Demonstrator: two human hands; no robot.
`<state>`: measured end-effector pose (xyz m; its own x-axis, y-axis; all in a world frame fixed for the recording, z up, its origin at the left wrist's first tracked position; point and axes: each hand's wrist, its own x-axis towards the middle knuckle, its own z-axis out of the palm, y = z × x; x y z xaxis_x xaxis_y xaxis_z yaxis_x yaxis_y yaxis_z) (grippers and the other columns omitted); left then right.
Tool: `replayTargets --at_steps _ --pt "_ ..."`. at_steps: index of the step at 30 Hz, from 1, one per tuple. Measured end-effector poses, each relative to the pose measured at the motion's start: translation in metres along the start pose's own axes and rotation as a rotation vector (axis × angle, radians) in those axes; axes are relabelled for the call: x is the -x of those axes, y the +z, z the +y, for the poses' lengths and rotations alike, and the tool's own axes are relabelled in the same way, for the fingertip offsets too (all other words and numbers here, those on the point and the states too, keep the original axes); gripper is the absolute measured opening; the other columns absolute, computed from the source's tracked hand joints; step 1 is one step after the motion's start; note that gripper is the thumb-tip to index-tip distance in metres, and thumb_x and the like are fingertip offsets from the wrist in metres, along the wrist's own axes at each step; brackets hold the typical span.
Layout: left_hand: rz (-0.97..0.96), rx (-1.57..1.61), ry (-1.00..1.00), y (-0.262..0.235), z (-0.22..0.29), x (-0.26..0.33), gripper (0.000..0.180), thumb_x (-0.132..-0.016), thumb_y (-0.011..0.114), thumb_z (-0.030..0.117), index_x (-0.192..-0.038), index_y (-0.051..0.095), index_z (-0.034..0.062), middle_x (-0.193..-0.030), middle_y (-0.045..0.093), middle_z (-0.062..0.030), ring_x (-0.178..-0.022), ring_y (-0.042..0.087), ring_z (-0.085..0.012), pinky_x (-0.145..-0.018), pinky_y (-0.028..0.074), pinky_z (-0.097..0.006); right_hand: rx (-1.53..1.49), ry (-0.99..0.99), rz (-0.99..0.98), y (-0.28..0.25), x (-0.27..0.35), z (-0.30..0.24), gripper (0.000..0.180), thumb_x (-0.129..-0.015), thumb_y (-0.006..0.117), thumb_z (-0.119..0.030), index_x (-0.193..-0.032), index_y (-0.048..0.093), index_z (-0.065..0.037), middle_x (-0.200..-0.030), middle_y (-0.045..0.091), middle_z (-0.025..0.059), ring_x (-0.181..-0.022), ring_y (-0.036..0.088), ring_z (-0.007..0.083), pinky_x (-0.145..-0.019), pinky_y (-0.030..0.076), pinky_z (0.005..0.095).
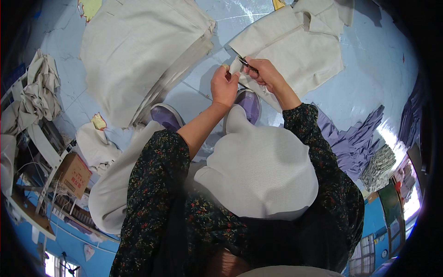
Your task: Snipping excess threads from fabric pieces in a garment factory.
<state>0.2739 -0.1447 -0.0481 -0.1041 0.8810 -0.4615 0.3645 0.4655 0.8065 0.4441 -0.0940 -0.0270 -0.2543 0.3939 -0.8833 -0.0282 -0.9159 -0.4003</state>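
My right hand (265, 76) is closed around a small dark pair of scissors (248, 65), its tips at the corner of a beige cloth piece (295, 51). Just left of it, my left hand (224, 87) is closed in a pinch on the near-left edge of that same cloth. Something yellowish shows at a left fingertip. The beige piece lies partly folded, with seam lines across it, and reaches away to the upper right. Over my lap spreads a pale cloth (267, 171).
A layered pile of beige cloth panels (143, 51) lies at the upper left. Purple cloth (346, 141) and a patterned grey bundle (378, 168) lie at the right. Crumpled cloth (44, 85) and a cardboard box (74, 175) are on the left. My purple shoes (249, 106) stand below my hands.
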Motion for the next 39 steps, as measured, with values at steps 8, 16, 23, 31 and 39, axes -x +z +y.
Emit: replayTargets --at_steps 8,16,23,31,39 --pt "-0.047 0.038 -0.050 -0.001 0.004 0.000 0.021 -0.080 0.071 0.011 -0.094 0.060 -0.0016 -0.080 0.059 -0.0133 -0.072 0.059 -0.0289 -0.069 0.048 -0.038 -0.245 -0.111 -0.073 -0.017 0.009 -0.011 0.036 -0.101 0.052 -0.039 -0.086 0.060 -0.006 -0.055 0.039 -0.0080 -0.042 0.025 0.0033 -0.039 0.017 0.0226" --pt "0.212 -0.487 0.447 -0.003 0.054 0.005 0.031 -0.076 0.073 0.009 -0.104 0.062 0.0017 -0.110 0.059 -0.0112 -0.104 0.056 -0.0291 -0.086 0.045 -0.045 -0.134 -0.766 1.402 -0.247 0.055 0.018 0.056 -0.077 0.080 -0.049 -0.099 0.064 -0.001 -0.070 0.058 0.0029 -0.052 0.048 0.0088 -0.045 0.036 0.0253" --pt "-0.921 -0.659 1.025 0.051 0.034 0.022 0.032 -0.073 0.070 0.005 -0.104 0.062 0.0050 -0.099 0.060 -0.0092 -0.101 0.054 -0.0317 -0.086 0.044 -0.046 0.102 -0.364 1.348 -0.297 0.056 0.030 0.040 -0.068 0.086 -0.031 -0.084 0.067 0.000 -0.068 0.061 0.0053 -0.054 0.056 0.0170 -0.051 0.044 0.0309" --pt "-0.892 -0.790 0.802 -0.011 0.105 -0.017 0.030 -0.079 0.070 0.013 -0.105 0.060 0.0023 -0.102 0.061 -0.0103 -0.108 0.053 -0.0309 -0.079 0.049 -0.045 -0.415 -0.923 0.673 -0.176 0.154 -0.131 0.025 -0.085 0.069 -0.008 -0.066 0.053 -0.008 -0.057 0.042 -0.0037 -0.044 0.031 0.0063 -0.043 0.021 0.0246" --pt "-0.230 0.081 0.586 0.080 0.164 -0.022 0.104 -0.075 0.082 0.042 -0.149 0.021 -0.0001 -0.144 0.033 -0.0248 -0.132 0.034 -0.0437 -0.110 0.033 -0.048 -0.579 -0.910 -0.023 0.040 0.207 -0.215 0.022 -0.098 0.052 -0.013 -0.078 0.060 -0.009 -0.071 0.063 0.0045 -0.042 0.036 0.0042 -0.042 0.035 0.0213"
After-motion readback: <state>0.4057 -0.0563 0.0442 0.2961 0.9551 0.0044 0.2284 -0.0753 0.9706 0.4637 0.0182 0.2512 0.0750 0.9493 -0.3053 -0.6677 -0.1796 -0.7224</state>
